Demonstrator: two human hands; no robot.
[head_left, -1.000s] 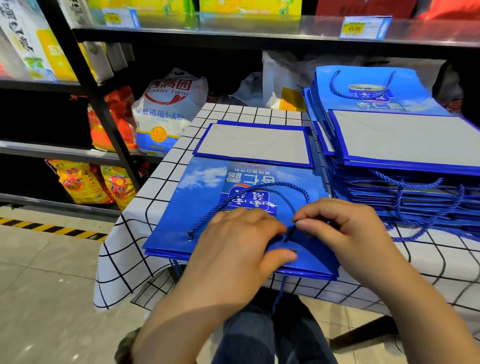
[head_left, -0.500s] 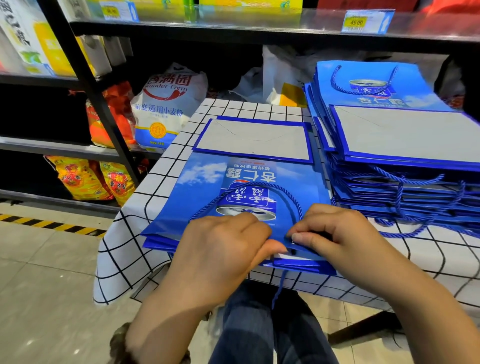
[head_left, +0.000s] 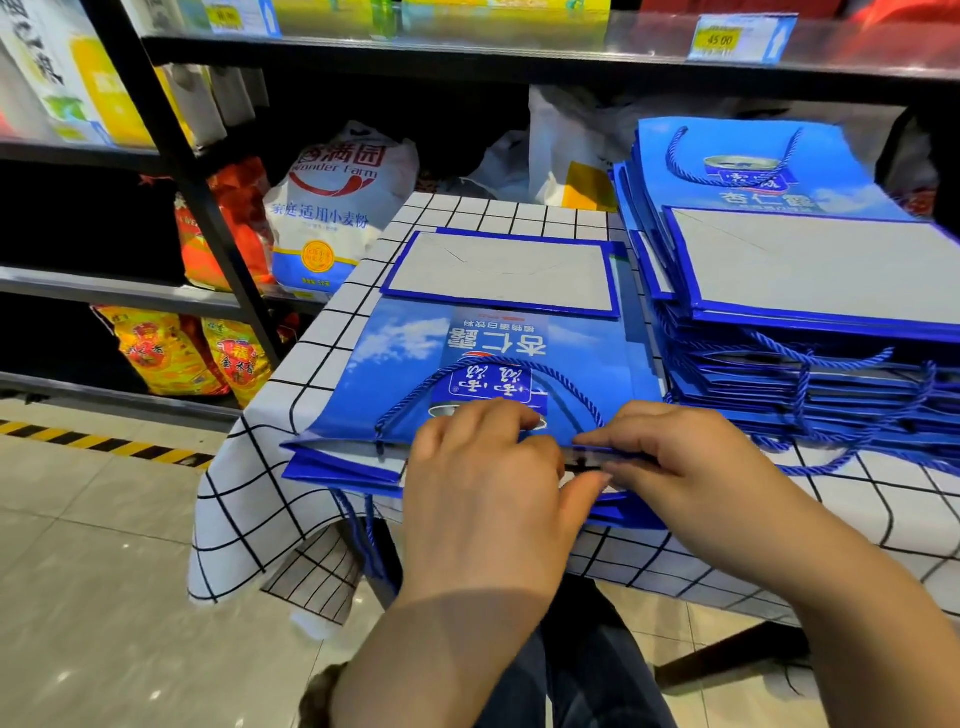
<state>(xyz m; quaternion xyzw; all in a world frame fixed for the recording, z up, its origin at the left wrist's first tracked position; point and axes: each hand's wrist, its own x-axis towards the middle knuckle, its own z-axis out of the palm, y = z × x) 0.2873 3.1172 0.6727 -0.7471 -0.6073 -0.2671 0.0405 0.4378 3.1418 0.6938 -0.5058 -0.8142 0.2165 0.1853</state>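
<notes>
Rim of the blue paper bag, six o'clock, is pinched in curled fingers by left hand and right hand.

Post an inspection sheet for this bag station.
Surface: table under a white grid cloth, which hangs over the near edge.
Job's things: flat blue bag in front, rope handle lying on its face, near edge slightly lifted.
Clutter: tall stack of bags to the right, its rope handles spilling onto the cloth.
Hands: left hand and right hand both pinch the blue bag's near edge, fingers on top.
Cables: nothing seen.
Surroundings: shop shelf behind with a price tag; flour sack lower down; hazard stripe on the tiled floor.
</notes>
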